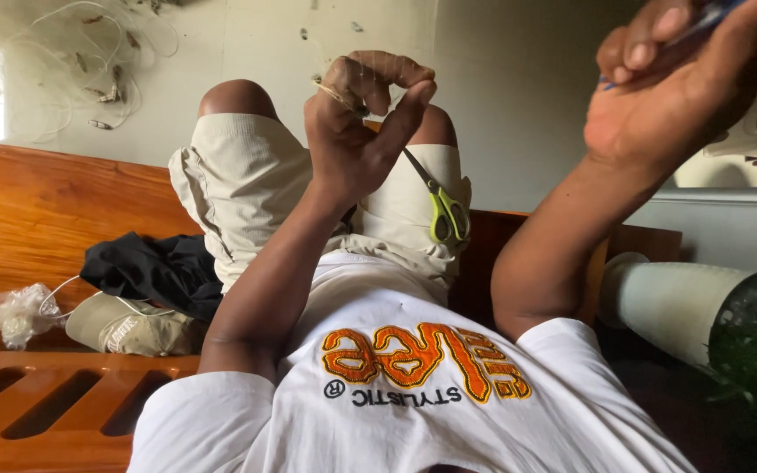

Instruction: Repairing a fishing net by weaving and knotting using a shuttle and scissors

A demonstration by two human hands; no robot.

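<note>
White tee (413, 394) fills the foreground, seated on a slatted wood bench (37, 403). Left hand (357, 131) is raised and curled, pinching thin fishing line (335, 92) between thumb and forefinger. Right hand (668, 88) is closed around a blue pen-like tool (703, 17). Looks like mid-knotting; the next move needs steady tension. Green-handled scissors (444, 210) lie on the khaki shorts (238, 175). Tangled netting (72, 61) sits on the floor.

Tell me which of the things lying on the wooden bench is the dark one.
The crumpled black cloth, heaped against the person's hip. The cap below it is khaki, and the plastic bag to its left is clear and whitish.
</note>
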